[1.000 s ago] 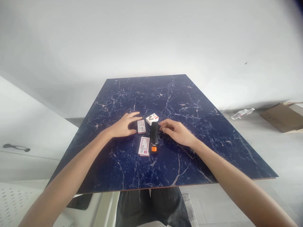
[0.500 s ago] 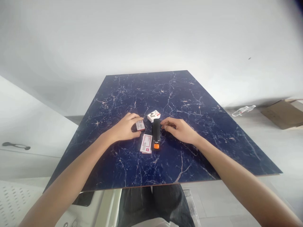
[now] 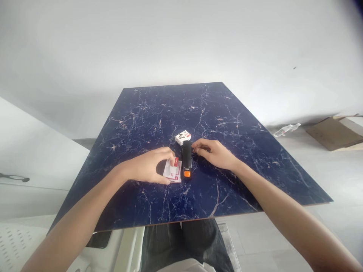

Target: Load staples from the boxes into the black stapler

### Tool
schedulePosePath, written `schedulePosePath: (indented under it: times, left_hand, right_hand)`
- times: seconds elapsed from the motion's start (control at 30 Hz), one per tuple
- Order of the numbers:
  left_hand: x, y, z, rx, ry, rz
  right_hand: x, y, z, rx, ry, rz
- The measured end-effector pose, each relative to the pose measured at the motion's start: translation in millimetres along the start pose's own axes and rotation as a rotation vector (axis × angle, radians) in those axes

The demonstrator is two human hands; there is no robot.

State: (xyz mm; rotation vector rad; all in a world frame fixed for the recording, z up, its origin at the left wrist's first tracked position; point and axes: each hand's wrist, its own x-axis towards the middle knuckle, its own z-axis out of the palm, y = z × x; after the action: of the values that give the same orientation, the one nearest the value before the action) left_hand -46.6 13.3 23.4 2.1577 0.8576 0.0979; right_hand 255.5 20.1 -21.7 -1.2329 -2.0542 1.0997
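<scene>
My left hand [image 3: 150, 163] is closed around a small white and red box [image 3: 169, 170], thumb on the near side and fingers on the far side. The box is just over or on a flat white card-like packet [image 3: 178, 174] with a red border, partly hiding it. Right of the packet lies a long black stapler [image 3: 186, 155] with an orange block at its near end. My right hand [image 3: 214, 153] rests with loosely bent fingers, tips close to the stapler's right side; whether they touch it I cannot tell. No object shows in that hand.
A white box [image 3: 183, 137] with a dark picture and red print sits at the stapler's far end. The items lie on a blue marbled table [image 3: 170, 109]. On the floor to the right are a clear plastic bottle [image 3: 287, 130] and a cardboard box [image 3: 334, 132].
My left hand has moved nearer to me and slightly right with the small box, bringing it from beyond the card-like packet to over it. My right hand is almost unmoved.
</scene>
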Motion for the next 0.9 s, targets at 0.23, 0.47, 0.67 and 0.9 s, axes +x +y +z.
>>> schedulePosePath:
  times: [0.23, 0.47, 0.67, 0.9]
  left_hand:
    - [0.7, 5.8, 13.5, 0.104, 0.085, -0.047]
    - [4.2, 10.8, 26.1, 0.228, 0.198, -0.036]
    - [-0.8, 0.4, 20.3, 0.122, 0.117, 0.003]
    - [4.6, -3.0, 31.4, 0.129, 0.147, -0.073]
  right_hand:
    - [-1.4, -6.0, -0.8, -0.047, -0.019, -0.005]
    - [1.4, -4.3, 6.8, -0.062, 0.119, -0.009]
    - [18.8, 8.7, 25.5, -0.074, 0.341, 0.067]
    - [70.9, 14.1, 27.4, -0.004, 0.318, 0.132]
